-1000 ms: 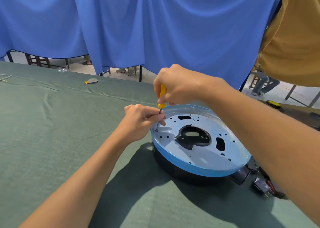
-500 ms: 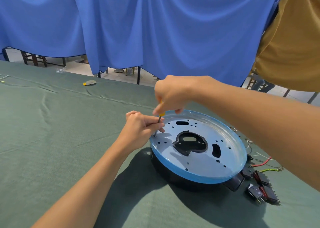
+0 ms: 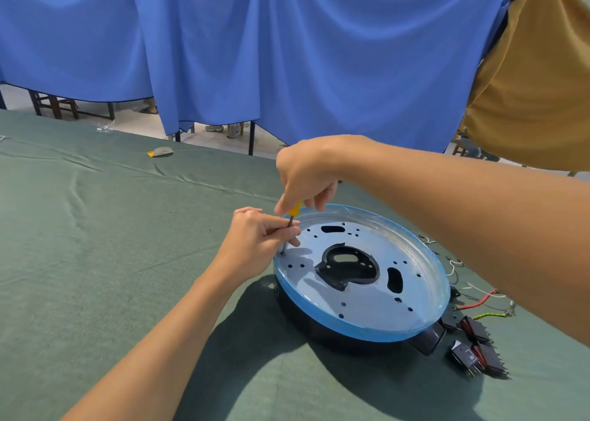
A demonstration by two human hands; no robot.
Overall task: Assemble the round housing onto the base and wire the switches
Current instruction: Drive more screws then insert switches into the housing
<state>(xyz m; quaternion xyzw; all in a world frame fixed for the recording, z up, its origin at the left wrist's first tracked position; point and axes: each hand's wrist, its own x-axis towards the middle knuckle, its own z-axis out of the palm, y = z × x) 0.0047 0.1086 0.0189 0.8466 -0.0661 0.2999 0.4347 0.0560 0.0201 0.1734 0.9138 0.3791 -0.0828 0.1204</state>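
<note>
The round housing (image 3: 367, 296), a silvery plate with a blue rim and several holes, sits on a black base (image 3: 306, 321) on the green cloth. My right hand (image 3: 306, 174) grips the yellow handle of a screwdriver (image 3: 294, 210) from above. Its tip rests at a hole near the housing's left edge. My left hand (image 3: 255, 241) pinches the metal shaft just above the tip. Black rocker switches (image 3: 472, 353) with red, white and green wires (image 3: 479, 302) lie to the right of the base.
A green cloth (image 3: 111, 261) covers the table. A small yellow and grey object (image 3: 160, 152) lies at the far edge. Blue curtains hang behind. A person in a mustard shirt (image 3: 536, 85) stands at the right.
The view has shifted, so the housing sits lower and the switches show fully. My right hand has lowered over the screwdriver handle, hiding most of it. Both hands stay at the same hole.
</note>
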